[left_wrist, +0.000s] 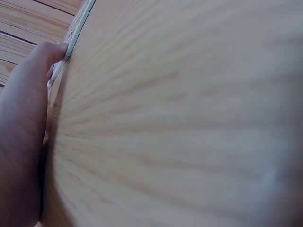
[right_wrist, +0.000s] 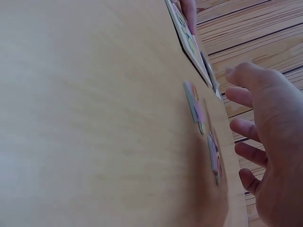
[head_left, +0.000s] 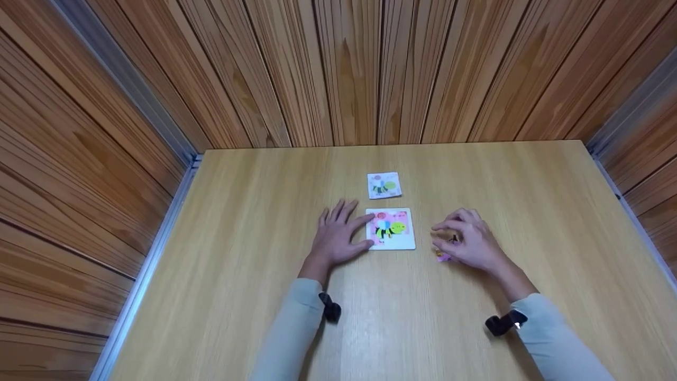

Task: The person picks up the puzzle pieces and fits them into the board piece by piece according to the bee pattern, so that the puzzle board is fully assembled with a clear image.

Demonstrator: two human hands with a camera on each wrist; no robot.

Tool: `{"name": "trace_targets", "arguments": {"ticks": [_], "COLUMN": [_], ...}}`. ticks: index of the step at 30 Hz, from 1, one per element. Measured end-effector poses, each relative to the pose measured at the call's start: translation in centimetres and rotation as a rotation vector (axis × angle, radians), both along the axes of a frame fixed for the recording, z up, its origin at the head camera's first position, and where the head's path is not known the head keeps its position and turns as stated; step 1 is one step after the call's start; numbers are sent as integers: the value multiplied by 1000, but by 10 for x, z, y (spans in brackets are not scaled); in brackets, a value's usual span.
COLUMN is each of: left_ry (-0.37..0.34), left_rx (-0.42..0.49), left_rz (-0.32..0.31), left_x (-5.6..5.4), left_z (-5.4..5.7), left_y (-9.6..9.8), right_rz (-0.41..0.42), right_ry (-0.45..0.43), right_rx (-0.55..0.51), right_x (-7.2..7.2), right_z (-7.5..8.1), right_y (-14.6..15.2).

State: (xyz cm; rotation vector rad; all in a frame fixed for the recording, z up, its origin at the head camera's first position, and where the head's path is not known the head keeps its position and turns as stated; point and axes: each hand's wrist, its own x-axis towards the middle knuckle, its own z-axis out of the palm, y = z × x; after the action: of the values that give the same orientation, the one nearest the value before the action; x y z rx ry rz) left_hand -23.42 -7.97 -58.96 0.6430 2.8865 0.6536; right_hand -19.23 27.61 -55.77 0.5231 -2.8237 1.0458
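A square jigsaw puzzle board (head_left: 394,244) with a white border and a bee picture on pink lies mid-table. My left hand (head_left: 337,237) rests beside it with fingers spread, thumb and forefinger on its left edge. In the left wrist view the thumb tip meets the board's edge (left_wrist: 75,40). My right hand (head_left: 468,239) is held over pink puzzle pieces (head_left: 442,256) right of the board. Its fingers are loosely bent, with nothing between them in the right wrist view. There, two pieces lie on the table: one nearer the board (right_wrist: 194,106), another behind it (right_wrist: 214,156).
Just behind the board lies a square paper card (head_left: 385,186) with a similar bee picture. Wood-panelled walls (head_left: 346,74) rise at the back and both sides of the wooden table (head_left: 254,211). Each wrist carries a small black camera.
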Motion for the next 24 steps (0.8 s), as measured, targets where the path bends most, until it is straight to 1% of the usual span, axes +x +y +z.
{"name": "trace_targets", "arguments": {"ticks": [3, 8, 12, 15, 21, 24], "left_ry": [-4, -12, -19, -21, -9, -10], "left_rx": [-7, -7, -4, -8, -1, 4], "left_rz": [1, -2, 3, 6, 2, 2], "left_x": [0, 0, 0, 1, 0, 0], "left_z": [0, 0, 1, 1, 1, 2], "left_y": [1, 0, 0, 0, 0, 1], "right_rz": [-2, -30, -49, -50, 5, 34], "right_ry": [23, 65, 83, 81, 89, 73], "right_rx": [19, 56, 74, 77, 77, 82], "right_x": [8, 18, 22, 24, 23, 23], "right_z": [-2, -9, -15, -18, -19, -19], "right_y": [7, 15, 18, 19, 20, 20]}}
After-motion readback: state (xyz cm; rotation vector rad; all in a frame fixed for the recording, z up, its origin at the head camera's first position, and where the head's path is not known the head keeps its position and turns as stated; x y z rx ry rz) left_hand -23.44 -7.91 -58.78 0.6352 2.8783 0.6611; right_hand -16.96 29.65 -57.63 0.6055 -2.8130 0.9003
